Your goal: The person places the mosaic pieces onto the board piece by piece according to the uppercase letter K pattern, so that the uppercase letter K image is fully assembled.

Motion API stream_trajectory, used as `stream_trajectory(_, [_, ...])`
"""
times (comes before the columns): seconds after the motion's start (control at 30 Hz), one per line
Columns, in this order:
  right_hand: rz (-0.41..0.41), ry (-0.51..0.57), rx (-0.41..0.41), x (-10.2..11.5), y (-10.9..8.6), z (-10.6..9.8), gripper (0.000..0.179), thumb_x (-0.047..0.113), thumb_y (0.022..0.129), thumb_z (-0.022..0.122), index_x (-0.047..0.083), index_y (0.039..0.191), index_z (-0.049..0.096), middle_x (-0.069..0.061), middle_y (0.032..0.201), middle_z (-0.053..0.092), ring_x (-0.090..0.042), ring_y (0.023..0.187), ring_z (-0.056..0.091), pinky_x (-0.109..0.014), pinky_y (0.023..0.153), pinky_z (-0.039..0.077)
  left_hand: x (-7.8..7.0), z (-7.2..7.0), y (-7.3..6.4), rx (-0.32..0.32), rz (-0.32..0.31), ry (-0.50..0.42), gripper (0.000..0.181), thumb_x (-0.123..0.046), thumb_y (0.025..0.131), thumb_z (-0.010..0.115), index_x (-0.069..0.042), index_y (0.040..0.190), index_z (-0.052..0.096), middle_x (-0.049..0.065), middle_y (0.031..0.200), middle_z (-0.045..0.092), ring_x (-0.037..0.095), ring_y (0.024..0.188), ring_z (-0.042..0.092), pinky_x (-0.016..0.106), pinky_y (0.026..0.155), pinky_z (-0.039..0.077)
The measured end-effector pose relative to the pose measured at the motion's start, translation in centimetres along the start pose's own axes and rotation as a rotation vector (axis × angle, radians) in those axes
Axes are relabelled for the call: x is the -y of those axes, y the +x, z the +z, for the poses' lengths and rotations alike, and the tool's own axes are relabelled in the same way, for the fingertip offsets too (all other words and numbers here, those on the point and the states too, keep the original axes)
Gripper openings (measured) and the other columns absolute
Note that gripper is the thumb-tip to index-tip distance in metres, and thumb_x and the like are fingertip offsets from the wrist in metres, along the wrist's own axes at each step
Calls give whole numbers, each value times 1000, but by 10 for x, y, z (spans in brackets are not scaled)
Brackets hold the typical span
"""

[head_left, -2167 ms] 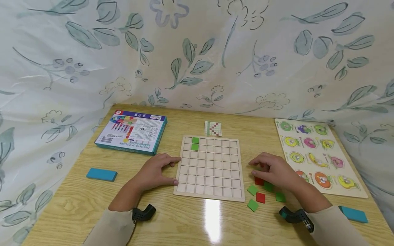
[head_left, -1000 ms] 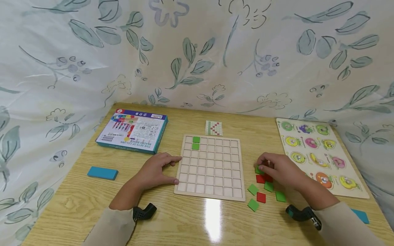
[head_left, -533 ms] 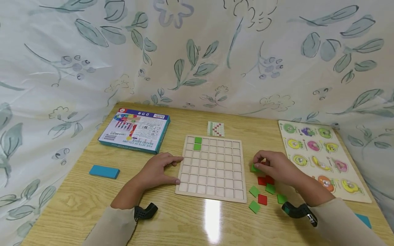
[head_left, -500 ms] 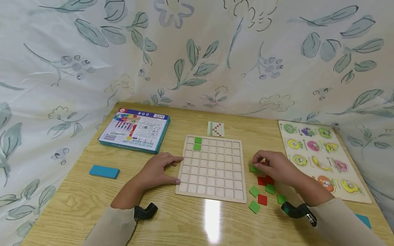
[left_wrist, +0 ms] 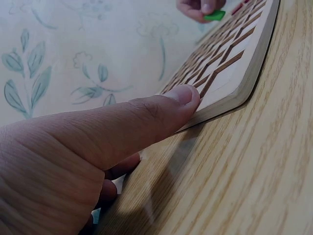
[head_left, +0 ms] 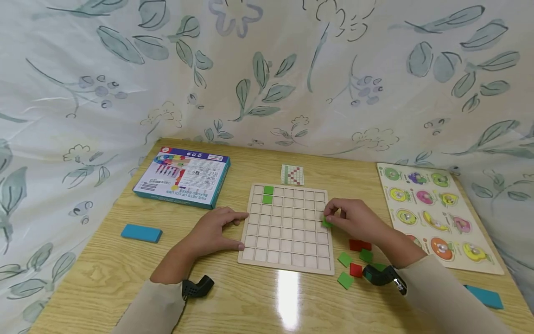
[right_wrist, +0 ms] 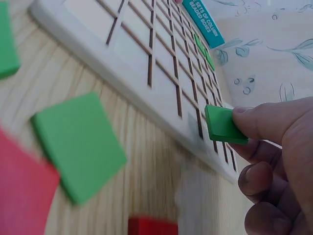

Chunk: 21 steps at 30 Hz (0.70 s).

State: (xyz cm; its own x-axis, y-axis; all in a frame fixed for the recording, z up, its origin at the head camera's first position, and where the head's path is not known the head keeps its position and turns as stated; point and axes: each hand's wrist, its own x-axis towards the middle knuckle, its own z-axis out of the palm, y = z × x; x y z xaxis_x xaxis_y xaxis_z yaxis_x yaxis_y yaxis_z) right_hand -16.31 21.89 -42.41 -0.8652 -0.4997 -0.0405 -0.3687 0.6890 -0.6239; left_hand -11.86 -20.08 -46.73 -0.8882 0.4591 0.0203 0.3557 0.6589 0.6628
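Note:
My right hand (head_left: 352, 218) pinches a green square tile (right_wrist: 224, 125) between thumb and fingertips, just over the right edge of the wooden grid board (head_left: 285, 232). In the left wrist view the same tile (left_wrist: 214, 16) shows at the top. My left hand (head_left: 212, 234) touches the board's left edge with thumb and index fingertips; its other fingers bend beneath the palm. Two green tiles (head_left: 268, 195) sit one below the other in the board's second column. Right of the board lie loose green tiles (head_left: 345, 280) and red tiles (head_left: 356, 270), some partly hidden by my right wrist.
A small pattern card (head_left: 292, 175) lies behind the board. At the back left is a flat box (head_left: 181, 178), with a blue block (head_left: 142, 233) in front of it. A fruit puzzle board (head_left: 434, 218) and another blue block (head_left: 484, 296) lie at the right.
From among the loose tiles, my right hand has taken a green tile and carried it left to the board's right edge. The left hand stays at the board's left side.

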Motion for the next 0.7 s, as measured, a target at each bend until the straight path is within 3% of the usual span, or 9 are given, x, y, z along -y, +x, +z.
stream_trajectory(0.7, [-42, 128, 29, 34, 48, 29, 5, 16, 101, 76, 16, 105, 73, 2, 103, 70, -14, 66, 54, -30, 63, 46, -1, -1, 0, -6, 3, -3, 79, -45, 78, 96, -22, 148, 68, -13, 106, 60, 12, 98, 53, 40, 90, 46])
